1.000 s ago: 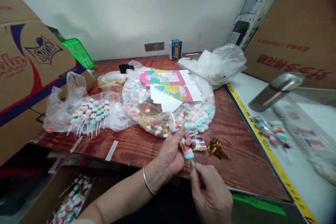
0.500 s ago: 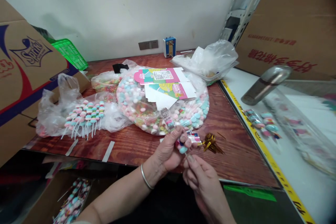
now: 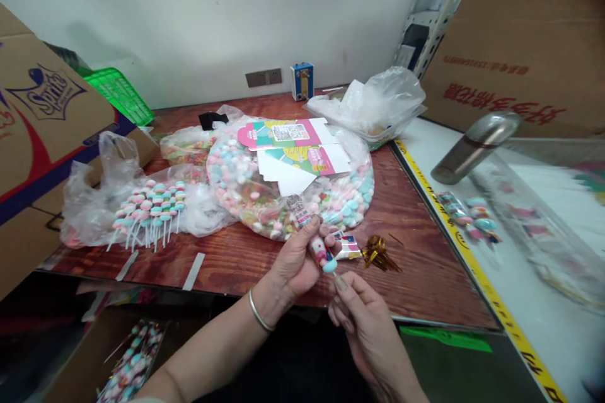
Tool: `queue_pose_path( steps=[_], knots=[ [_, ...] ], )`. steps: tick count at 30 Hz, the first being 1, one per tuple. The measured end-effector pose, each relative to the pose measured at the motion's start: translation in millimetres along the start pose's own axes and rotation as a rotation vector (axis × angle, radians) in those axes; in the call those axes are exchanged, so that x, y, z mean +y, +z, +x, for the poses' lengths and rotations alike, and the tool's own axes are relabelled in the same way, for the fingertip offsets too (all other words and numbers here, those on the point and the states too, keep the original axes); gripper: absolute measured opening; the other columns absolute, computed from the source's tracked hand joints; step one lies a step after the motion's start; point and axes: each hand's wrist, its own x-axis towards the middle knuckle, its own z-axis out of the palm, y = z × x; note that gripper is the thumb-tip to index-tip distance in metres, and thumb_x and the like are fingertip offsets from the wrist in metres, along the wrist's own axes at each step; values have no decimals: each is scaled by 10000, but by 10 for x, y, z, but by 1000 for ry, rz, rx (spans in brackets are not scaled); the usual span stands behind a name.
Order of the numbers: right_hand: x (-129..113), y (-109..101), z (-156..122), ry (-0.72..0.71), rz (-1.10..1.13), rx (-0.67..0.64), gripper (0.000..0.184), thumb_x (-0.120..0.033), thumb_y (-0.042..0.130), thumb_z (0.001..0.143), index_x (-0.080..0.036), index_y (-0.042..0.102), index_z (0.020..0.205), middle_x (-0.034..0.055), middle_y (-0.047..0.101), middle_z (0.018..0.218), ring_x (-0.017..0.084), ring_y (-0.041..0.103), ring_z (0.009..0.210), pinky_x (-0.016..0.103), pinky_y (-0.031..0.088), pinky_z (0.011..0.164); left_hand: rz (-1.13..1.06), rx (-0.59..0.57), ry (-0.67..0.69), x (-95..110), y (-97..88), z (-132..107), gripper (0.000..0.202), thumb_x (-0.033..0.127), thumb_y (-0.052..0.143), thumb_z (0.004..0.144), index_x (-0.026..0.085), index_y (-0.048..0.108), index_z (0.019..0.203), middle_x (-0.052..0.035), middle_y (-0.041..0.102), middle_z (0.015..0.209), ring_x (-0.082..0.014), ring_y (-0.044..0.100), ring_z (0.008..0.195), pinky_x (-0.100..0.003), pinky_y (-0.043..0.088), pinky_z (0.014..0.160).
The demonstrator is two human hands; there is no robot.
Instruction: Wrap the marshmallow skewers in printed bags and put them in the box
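Marshmallow lollipop [image 3: 329, 266], partly wrapped, above the brown table [image 3: 425, 283] near its front edge; clamped at the candy end in the left hand [image 3: 300, 264], pinched by the stick in the right hand [image 3: 363, 308], both close together. Just beyond, printed wrappers [image 3: 348, 249] and gold twist ties [image 3: 375, 254]; behind, round bag of marshmallows [image 3: 224, 167] under a printed carton [image 3: 326, 132]; far left, unwrapped lollipops [image 3: 150, 204] on plastic [image 3: 101, 192]; far right, steel bottle [image 3: 472, 150].

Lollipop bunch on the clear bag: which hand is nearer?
Left. The left hand sits to the right of the lollipop bunch; the right hand is farther right.
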Motion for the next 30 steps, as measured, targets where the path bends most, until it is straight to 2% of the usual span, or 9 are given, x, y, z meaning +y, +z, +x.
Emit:
queue_pose_path(
  steps=[5, 7, 9, 12, 14, 16, 21, 26, 30],
  knots=[
    [59, -65, -10, -491, -726, 183, 225, -348, 586, 878, -187, 587, 720, -22, 514, 631, 98, 453, 568, 218, 349, 551, -28, 88, 19, -15, 57, -1, 186, 234, 718, 794, 133, 565, 763, 51, 515, 638, -44, 508, 553, -217, 507, 684],
    [80, -82, -1, -682, -922, 245, 189, -291, 576, 880, -190, 611, 724, -18, 525, 631, 107, 478, 580, 227, 370, 594, -28, 116, 17, -54, 87, -24, 207, 249, 727, 786, 133, 558, 762, 46, 517, 649, -44, 499, 544, -212, 497, 655],
    [77, -81, 20, -768, -1018, 273, 187, -280, 569, 883, -194, 626, 726, -18, 543, 620, 113, 502, 581, 230, 383, 614, -1, 123, 27, -113, 108, -55, 209, 252, 735, 778, 129, 566, 778, 46, 515, 650, -44, 491, 540, -215, 491, 649],
    [13, -54, 56, -649, -969, 282, 215, -339, 540, 903, -199, 647, 780, -6, 633, 662, 124, 565, 588, 218, 416, 595, 66, 88, 14, -208, 106, -89, 207, 263, 736, 778, 118, 594, 822, 52, 491, 614, -50, 485, 544, -209, 473, 645],
    [-45, -45, 58, -516, -891, 269, 240, -397, 532, 904, -199, 666, 886, 10, 694, 750, 139, 617, 627, 213, 448, 587, 92, 82, -19, -236, 80, -89, 242, 294, 745, 767, 117, 609, 860, 48, 493, 612, -57, 494, 560, -196, 452, 616],
    [-81, -53, 31, -444, -877, 247, 279, -435, 538, 894, -202, 666, 979, 18, 720, 818, 150, 647, 655, 216, 467, 590, 105, 96, -25, -224, 39, -70, 298, 340, 756, 749, 116, 617, 889, 37, 513, 641, -68, 513, 584, -196, 442, 598],
    [-26, -87, -50, -439, -978, 239, 286, -405, 447, 938, -218, 662, 909, 4, 710, 748, 145, 637, 593, 222, 451, 575, 159, 84, 54, -239, -36, -55, 348, 394, 756, 737, 121, 628, 912, 19, 556, 682, -97, 566, 633, -244, 474, 686],
    [54, -56, 23, -462, -929, 303, 355, -448, 435, 926, -209, 647, 1081, 78, 723, 1037, 212, 683, 867, 274, 502, 709, 205, 120, -22, -452, -19, -146, 295, 384, 723, 767, 123, 656, 886, -16, 615, 663, -128, 601, 673, -245, 461, 698],
    [50, -25, 55, -326, -825, 270, 345, -478, 425, 917, -201, 629, 938, 63, 720, 869, 194, 666, 726, 283, 505, 665, 328, 101, 36, -498, -39, -186, 311, 403, 637, 828, 109, 701, 906, -86, 688, 851, -180, 628, 861, -280, 452, 835]
  ],
)
